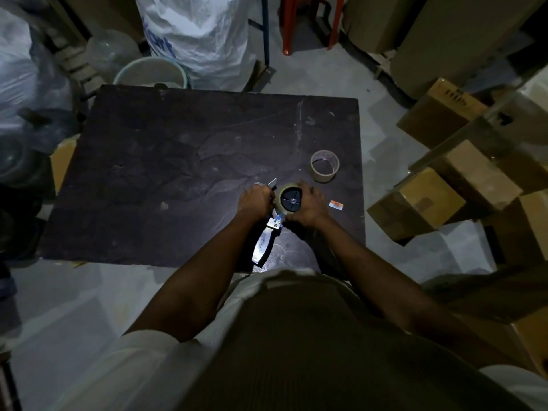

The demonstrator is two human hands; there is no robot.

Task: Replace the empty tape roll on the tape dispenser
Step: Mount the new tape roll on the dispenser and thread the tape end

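A hand-held tape dispenser [264, 241] lies on the dark table [166, 161] near its front right, black handle pointing toward me. A tape roll [278, 200] sits around the dispenser's black hub [291, 200]. My left hand [255, 201] grips the dispenser's front frame, left of the roll. My right hand [310, 206] is wrapped around the roll's right side. An empty cardboard tape core [324, 166] stands apart on the table, behind and to the right of my hands.
A small orange-and-white scrap [336, 204] lies right of my right hand. Cardboard boxes [430, 200] are stacked on the floor at right. A bucket [152, 73], white sacks [198, 34] and a red stool [310, 22] stand beyond the table's far edge.
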